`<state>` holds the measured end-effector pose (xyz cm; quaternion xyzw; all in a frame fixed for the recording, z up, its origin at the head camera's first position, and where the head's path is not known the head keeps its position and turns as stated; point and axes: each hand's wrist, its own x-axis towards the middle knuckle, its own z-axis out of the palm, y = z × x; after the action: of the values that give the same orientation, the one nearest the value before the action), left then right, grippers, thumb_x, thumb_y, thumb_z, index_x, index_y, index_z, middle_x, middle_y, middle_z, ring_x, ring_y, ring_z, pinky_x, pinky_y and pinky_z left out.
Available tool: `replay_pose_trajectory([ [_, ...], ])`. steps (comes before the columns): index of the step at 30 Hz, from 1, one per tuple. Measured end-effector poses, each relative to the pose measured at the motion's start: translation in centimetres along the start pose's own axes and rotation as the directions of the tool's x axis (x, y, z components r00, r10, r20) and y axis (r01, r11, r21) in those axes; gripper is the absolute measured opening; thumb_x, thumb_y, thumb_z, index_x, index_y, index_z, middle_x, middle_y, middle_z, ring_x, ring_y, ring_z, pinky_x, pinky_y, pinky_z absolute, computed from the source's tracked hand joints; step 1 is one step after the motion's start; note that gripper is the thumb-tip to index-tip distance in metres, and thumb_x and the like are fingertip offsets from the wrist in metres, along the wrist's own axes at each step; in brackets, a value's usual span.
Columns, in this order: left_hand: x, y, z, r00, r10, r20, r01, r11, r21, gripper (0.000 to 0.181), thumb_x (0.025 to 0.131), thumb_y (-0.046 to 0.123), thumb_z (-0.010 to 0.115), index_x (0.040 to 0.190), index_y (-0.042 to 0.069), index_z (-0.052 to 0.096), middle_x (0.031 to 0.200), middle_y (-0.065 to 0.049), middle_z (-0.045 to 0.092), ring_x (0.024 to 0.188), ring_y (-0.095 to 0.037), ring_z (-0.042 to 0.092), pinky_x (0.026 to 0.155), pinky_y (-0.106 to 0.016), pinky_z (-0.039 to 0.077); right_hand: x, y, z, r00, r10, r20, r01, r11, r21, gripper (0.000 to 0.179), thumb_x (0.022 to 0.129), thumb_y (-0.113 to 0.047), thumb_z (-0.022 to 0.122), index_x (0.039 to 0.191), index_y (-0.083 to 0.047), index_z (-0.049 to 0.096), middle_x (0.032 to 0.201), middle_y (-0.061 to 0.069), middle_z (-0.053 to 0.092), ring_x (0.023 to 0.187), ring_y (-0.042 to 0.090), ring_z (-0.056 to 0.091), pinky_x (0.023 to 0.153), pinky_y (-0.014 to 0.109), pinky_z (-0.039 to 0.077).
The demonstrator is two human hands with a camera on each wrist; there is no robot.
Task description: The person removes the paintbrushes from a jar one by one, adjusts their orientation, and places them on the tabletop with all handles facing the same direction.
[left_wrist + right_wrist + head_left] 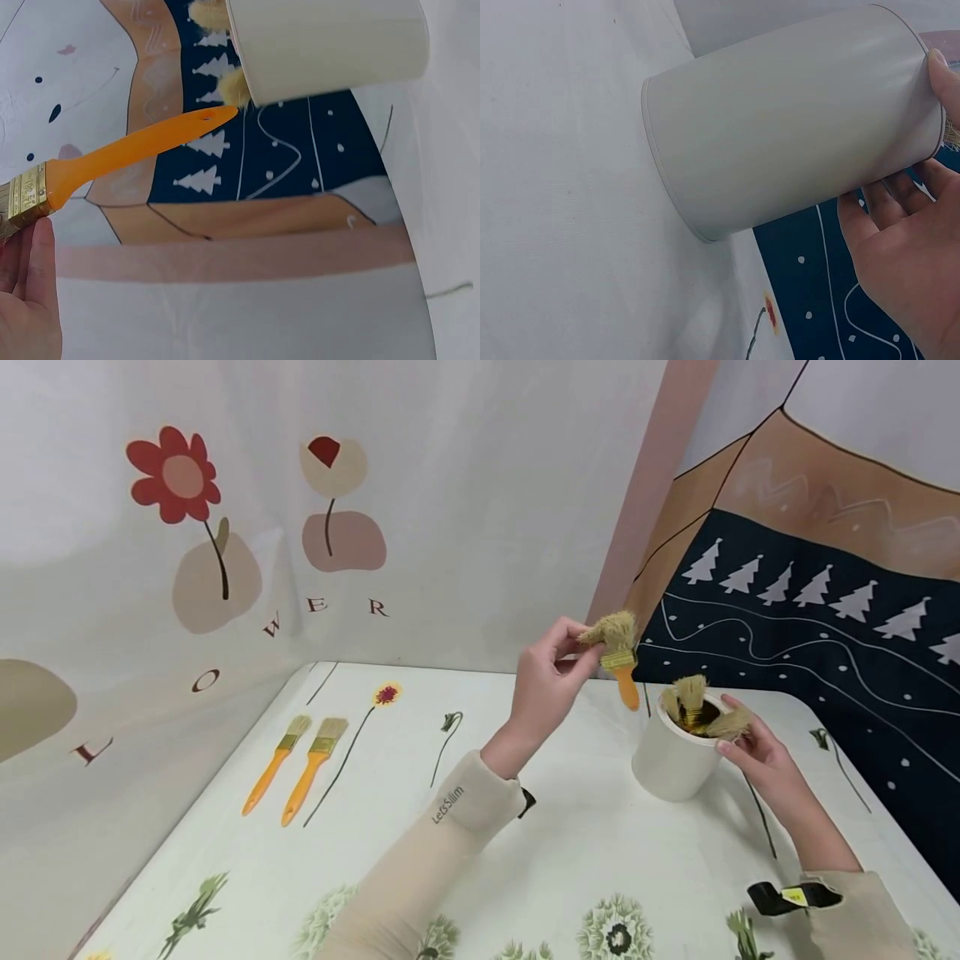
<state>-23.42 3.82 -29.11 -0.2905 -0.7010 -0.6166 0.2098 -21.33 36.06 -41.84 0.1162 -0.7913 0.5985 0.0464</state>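
My left hand (546,683) pinches a paintbrush (627,683) by its bristles, above and to the left of a white cylindrical container (670,764). The brush's orange handle (127,152) hangs downward, pointing toward the container in the left wrist view. At the container's right side, my right hand (767,767) grips it near the rim, with the thumb and fingers (885,206) against its wall. Several brushes stand inside with their bristles (690,693) up; their handles are mostly hidden by the wall.
Two more paintbrushes with orange handles, a narrow one (276,766) and a wider one (315,772), lie side by side at the table's left. A flower-printed cloth covers the table (555,877). Printed curtains (465,510) hang behind it and on the right.
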Motion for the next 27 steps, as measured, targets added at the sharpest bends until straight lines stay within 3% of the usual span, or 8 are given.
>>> replay_pose_trajectory([
  [2,0.1,-0.1,-0.6,1.000,-0.005,-0.010,0.005,1.000,-0.008,0.014,0.089,0.003,0.063,0.100,-0.002,0.057,0.103,-0.018,0.066,0.095,-0.025,0.067,0.074,-0.021,0.056,0.2,0.4,-0.3,1.000,0.011,0.010,-0.011,0.999,-0.039,0.064,0.098,-0.020,0.052,0.151,-0.030,0.018,0.158,-0.008,0.012,0.142,0.005,0.017,0.096,0.002,0.033],
  [6,0.2,-0.5,-1.8,0.999,0.007,-0.036,-0.008,1.000,-0.011,0.013,0.089,0.006,0.063,0.099,0.001,0.058,0.101,-0.015,0.067,0.094,-0.022,0.068,0.073,-0.022,0.056,0.6,1.9,-0.9,1.000,-0.009,-0.005,0.009,1.000,-0.018,0.064,0.097,-0.016,0.054,0.150,-0.029,0.021,0.157,-0.008,0.016,0.139,0.000,0.022,0.093,0.002,0.035],
  [15,0.2,-1.3,-4.6,0.996,0.044,-0.081,-0.041,0.998,0.043,0.012,0.090,0.010,0.063,0.099,0.004,0.059,0.100,-0.010,0.068,0.092,-0.015,0.068,0.072,-0.025,0.057,-0.7,-2.4,0.8,0.999,0.032,0.009,-0.031,0.996,-0.078,0.064,0.099,-0.018,0.050,0.151,-0.030,0.016,0.157,-0.010,0.011,0.143,0.005,0.014,0.097,0.002,0.031],
  [22,0.3,-1.7,-6.6,0.995,0.045,-0.092,-0.035,0.994,0.099,0.014,0.090,0.013,0.064,0.100,0.005,0.059,0.100,-0.009,0.069,0.093,-0.014,0.067,0.072,-0.027,0.057,1.5,5.4,-2.0,0.999,0.025,-0.027,-0.026,0.998,-0.063,0.065,0.096,-0.022,0.056,0.149,-0.035,0.020,0.156,-0.012,0.016,0.141,0.003,0.019,0.092,0.001,0.035],
  [27,0.2,-1.9,-8.1,0.994,0.008,-0.113,0.008,0.991,0.136,0.015,0.090,0.015,0.064,0.101,0.006,0.059,0.102,-0.008,0.069,0.095,-0.015,0.066,0.074,-0.032,0.057,1.4,4.6,-1.8,1.000,0.003,-0.023,-0.004,0.999,-0.047,0.064,0.096,-0.021,0.055,0.149,-0.033,0.022,0.156,-0.011,0.017,0.139,-0.001,0.021,0.092,0.001,0.035],
])
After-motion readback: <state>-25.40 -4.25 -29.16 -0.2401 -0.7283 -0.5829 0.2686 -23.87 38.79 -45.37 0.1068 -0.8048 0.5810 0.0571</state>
